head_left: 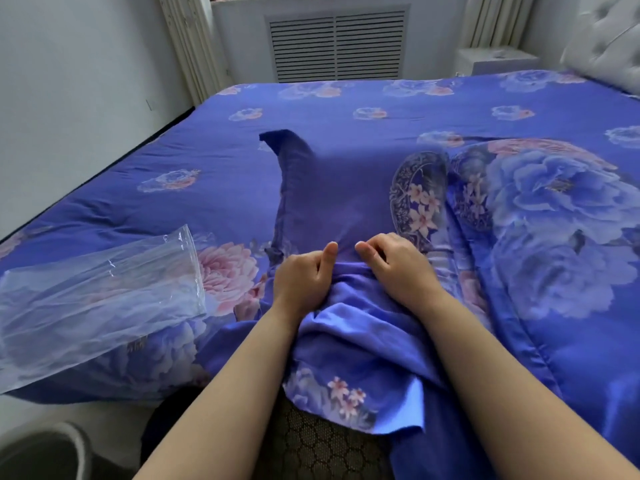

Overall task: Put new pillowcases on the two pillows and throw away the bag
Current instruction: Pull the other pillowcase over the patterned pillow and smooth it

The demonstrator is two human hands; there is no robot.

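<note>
**Head view: both hands gathered the pillowcase on a pillow**

Left hand (304, 275) and right hand (391, 261) sat side by side at the near edge of the bed (346, 109), each with fingers curled into bunched blue pillowcase (353, 341) fabric, thumbs pointing inward. The pillow (322, 199) stretched away from them. A clear plastic bag (100, 299) lay to the left, apart from both hands.

Soft, even daylight fills the room, brightest on the white wall (69, 81) at the left, and shadows stay faint. The clear plastic bag (100, 299) catches thin streaks of glare. The wide lens bends the edges, and the whole frame looks slightly soft.
</note>
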